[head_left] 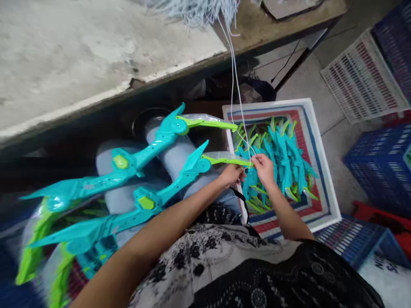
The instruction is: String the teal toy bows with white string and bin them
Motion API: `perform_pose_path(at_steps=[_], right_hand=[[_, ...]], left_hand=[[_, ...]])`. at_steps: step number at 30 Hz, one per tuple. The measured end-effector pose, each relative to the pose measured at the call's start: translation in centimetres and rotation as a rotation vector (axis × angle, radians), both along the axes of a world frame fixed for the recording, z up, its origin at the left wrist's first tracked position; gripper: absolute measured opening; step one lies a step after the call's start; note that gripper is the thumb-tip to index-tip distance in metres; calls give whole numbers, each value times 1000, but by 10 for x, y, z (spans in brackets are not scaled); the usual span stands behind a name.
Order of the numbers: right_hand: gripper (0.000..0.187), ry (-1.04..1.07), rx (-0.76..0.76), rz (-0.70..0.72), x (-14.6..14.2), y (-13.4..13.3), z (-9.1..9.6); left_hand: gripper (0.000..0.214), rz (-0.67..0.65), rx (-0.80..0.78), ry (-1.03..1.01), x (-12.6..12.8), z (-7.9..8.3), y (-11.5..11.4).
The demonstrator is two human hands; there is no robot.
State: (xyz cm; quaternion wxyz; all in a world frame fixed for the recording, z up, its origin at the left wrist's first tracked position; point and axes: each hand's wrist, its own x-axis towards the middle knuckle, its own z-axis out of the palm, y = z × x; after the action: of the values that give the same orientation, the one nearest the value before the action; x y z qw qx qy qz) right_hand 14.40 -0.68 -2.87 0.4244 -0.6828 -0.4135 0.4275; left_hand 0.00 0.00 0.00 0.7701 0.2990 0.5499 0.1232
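Note:
Two turquoise and lime-green toy bows lie across my lap: a nearer toy bow (183,179) and a farther toy bow (154,147). At the lime tip of the nearer one, my right hand (263,169) pinches a white string (236,70). Just below that tip is my left hand (233,174), its fingers closed at the string's lower part; the exact grip is partly hidden. The string runs up to the table, and a strand passes by the farther bow's tip, where I cannot tell whether it is tied.
A white-rimmed crate (324,171) full of similar bows stands at my right. Pale strings (205,10) lie bundled on the worn table (96,55). Blue crates (379,164) and a white basket (362,77) stand farther right. More bows fill the lower left.

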Motion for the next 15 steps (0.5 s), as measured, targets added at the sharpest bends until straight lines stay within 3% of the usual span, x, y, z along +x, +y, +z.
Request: perform_pose_path(at_steps=[6,12,15], right_hand=[[28,91,-65,76,-5,-10,8],[28,32,-22,35,-17,-26,12],[29,-8,11,-4,-17,-26,8]], left_hand=[[29,47,14,12,-24,4,-14],[29,41,35,26,-17,3,-6],[26,3,52,36,-33,14,-11]])
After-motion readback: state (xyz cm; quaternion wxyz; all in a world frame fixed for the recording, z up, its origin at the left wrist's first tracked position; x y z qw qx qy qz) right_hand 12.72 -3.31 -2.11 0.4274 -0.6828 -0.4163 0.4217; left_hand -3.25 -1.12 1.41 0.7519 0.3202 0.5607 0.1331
